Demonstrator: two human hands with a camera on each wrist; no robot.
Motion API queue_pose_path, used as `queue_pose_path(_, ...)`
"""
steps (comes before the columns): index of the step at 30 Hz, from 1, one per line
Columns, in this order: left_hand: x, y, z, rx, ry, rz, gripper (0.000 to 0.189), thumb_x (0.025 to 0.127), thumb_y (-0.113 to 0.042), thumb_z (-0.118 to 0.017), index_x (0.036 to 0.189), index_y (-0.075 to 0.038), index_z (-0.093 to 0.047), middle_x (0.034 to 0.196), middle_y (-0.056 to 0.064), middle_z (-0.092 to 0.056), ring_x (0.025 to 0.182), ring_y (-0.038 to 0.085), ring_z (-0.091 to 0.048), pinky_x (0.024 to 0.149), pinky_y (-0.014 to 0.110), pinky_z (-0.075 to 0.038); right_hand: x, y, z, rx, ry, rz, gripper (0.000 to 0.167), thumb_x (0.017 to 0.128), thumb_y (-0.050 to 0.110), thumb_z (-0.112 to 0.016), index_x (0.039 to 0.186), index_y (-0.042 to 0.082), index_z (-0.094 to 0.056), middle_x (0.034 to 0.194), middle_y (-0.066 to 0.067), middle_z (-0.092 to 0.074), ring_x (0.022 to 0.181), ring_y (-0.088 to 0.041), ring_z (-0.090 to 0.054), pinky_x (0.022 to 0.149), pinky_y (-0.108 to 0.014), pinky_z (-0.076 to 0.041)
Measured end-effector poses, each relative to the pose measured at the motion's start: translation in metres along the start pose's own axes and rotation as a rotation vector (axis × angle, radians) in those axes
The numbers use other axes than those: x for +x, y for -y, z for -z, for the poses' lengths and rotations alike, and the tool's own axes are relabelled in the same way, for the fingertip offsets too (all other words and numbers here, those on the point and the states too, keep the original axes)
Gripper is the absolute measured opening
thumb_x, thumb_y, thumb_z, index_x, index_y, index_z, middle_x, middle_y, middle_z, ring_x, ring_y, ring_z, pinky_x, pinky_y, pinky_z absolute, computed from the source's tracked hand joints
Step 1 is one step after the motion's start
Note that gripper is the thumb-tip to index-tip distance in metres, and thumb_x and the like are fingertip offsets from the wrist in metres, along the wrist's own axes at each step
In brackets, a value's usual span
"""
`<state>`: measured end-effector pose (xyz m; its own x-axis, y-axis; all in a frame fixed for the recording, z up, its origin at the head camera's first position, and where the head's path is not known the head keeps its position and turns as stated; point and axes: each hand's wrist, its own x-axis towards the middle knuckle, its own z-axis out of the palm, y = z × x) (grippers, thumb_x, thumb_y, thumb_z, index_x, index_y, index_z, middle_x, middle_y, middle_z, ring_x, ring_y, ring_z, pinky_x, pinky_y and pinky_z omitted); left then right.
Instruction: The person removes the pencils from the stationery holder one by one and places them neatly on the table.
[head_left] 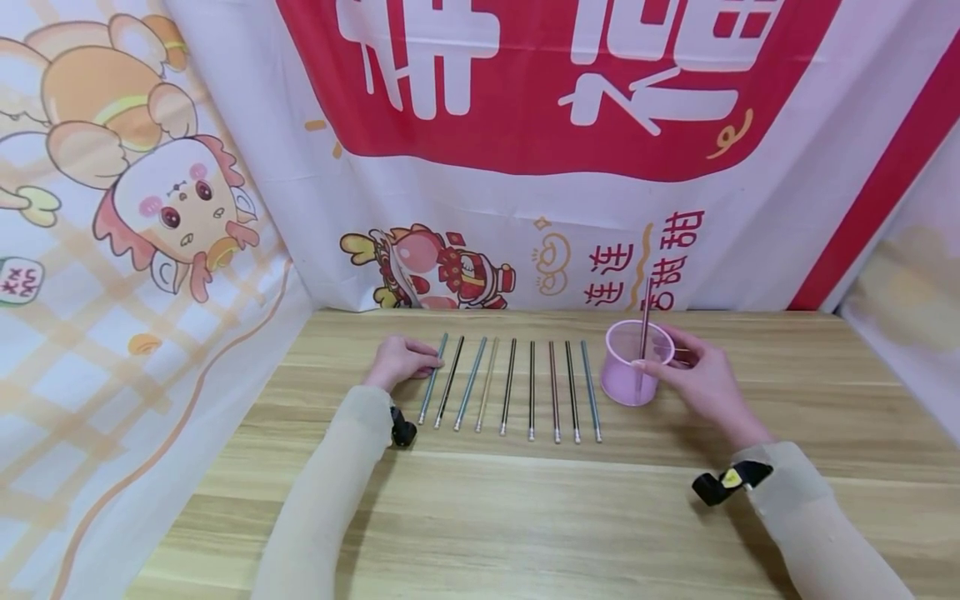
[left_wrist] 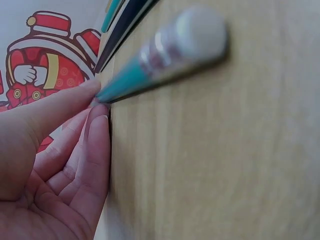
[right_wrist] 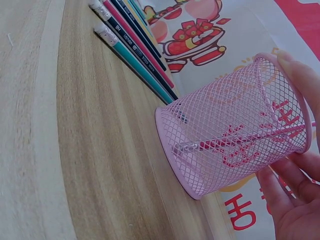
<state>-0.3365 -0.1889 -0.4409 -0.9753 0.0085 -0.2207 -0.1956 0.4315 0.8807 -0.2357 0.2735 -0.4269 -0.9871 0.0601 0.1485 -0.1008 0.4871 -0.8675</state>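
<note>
My left hand (head_left: 403, 362) pinches the leftmost teal pencil (head_left: 432, 383) between thumb and fingers, at the left end of a row. That pencil lies along the table, its white eraser (left_wrist: 202, 34) close to the left wrist camera. Several more pencils, among them a black pencil (head_left: 450, 383), a natural-wood pencil (head_left: 487, 383) and a dark red pencil (head_left: 554, 392), lie side by side with erasers toward me. Right of the row, my right hand (head_left: 701, 375) grips the rim of a pink mesh pencil cup (right_wrist: 225, 125). One red pencil (right_wrist: 215, 143) leans inside it, eraser down.
The wood-grain table (head_left: 487, 517) extends in front of the row. Behind it hangs a white and red printed cloth (head_left: 465, 192), and another patterned cloth (head_left: 187, 375) covers the left side.
</note>
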Motion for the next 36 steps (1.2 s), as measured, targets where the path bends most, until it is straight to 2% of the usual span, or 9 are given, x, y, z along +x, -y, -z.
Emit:
queue_pose_path(8, 0.001, -0.001, 0.001, -0.012, 0.000, 0.009, 0.030, 0.086, -0.004, -0.082, 0.114, 0.004, -0.074, 0.105, 0.017, -0.074, 0.079, 0.017, -0.073, 0.072, 0.026, -0.063, 0.002, 0.000, 0.000, 0.003, 0.001, -0.022, 0.090, 0.084, 0.049, -0.083, 0.153, 0.006, -0.044, 0.136, -0.020, -0.059, 0.114, -0.029, -0.057, 0.081, -0.010, -0.051)
queue_pose_path(14, 0.002, 0.000, 0.007, -0.039, -0.010, 0.007, 0.031, 0.089, -0.010, -0.081, 0.116, 0.003, -0.073, 0.103, 0.016, -0.074, 0.082, 0.021, -0.073, 0.075, 0.030, -0.063, 0.001, 0.000, 0.001, 0.008, 0.012, -0.030, 0.091, 0.084, 0.050, -0.082, 0.154, 0.007, -0.043, 0.136, -0.018, -0.058, 0.115, -0.029, -0.055, 0.082, -0.012, -0.051)
queue_pose_path(17, 0.002, -0.004, 0.012, -0.070, -0.030, -0.014, 0.036, 0.090, -0.014, -0.081, 0.120, 0.002, -0.070, 0.108, 0.017, -0.073, 0.088, 0.024, -0.073, 0.080, 0.032, -0.063, 0.002, 0.000, 0.001, 0.011, 0.007, -0.024, 0.090, 0.084, 0.049, -0.083, 0.154, 0.007, -0.044, 0.135, -0.018, -0.059, 0.114, -0.028, -0.055, 0.081, -0.012, -0.051)
queue_pose_path(21, 0.001, -0.018, 0.012, -0.114, -0.036, -0.102, 0.043, 0.089, -0.020, -0.082, 0.125, 0.000, -0.069, 0.114, 0.016, -0.072, 0.099, 0.031, -0.072, 0.085, 0.033, -0.062, 0.002, 0.001, 0.001, 0.014, -0.002, -0.005, 0.089, 0.084, 0.047, -0.083, 0.153, 0.006, -0.045, 0.134, -0.019, -0.060, 0.112, -0.028, -0.056, 0.081, -0.011, -0.051)
queue_pose_path(27, -0.009, -0.055, -0.010, -0.187, 0.047, -0.223, 0.044, 0.091, -0.024, -0.081, 0.126, -0.001, -0.069, 0.116, 0.014, -0.072, 0.112, 0.037, -0.067, 0.089, 0.033, -0.060, 0.002, 0.000, 0.001, 0.008, -0.005, -0.001, 0.089, 0.084, 0.047, -0.083, 0.153, 0.006, -0.045, 0.134, -0.019, -0.060, 0.112, -0.028, -0.057, 0.081, -0.011, -0.051)
queue_pose_path(32, -0.020, -0.084, -0.040, -0.202, 0.080, -0.282, 0.044, 0.088, -0.030, -0.083, 0.123, -0.005, -0.073, 0.115, 0.007, -0.073, 0.105, 0.024, -0.070, 0.090, 0.030, -0.060, 0.002, -0.002, 0.001, 0.005, 0.003, -0.003, 0.089, 0.084, 0.048, -0.083, 0.153, 0.006, -0.045, 0.133, -0.018, -0.060, 0.112, -0.028, -0.056, 0.081, -0.012, -0.051)
queue_pose_path(36, -0.024, -0.102, -0.062, -0.164, 0.095, -0.330, 0.043, 0.085, -0.035, -0.085, 0.120, -0.012, -0.075, 0.115, -0.001, -0.073, 0.103, 0.016, -0.069, 0.092, 0.030, -0.058, 0.000, -0.001, 0.001, 0.007, 0.002, 0.010, 0.087, 0.085, 0.045, -0.083, 0.152, 0.004, -0.045, 0.134, -0.021, -0.060, 0.113, -0.031, -0.058, 0.080, -0.010, -0.051)
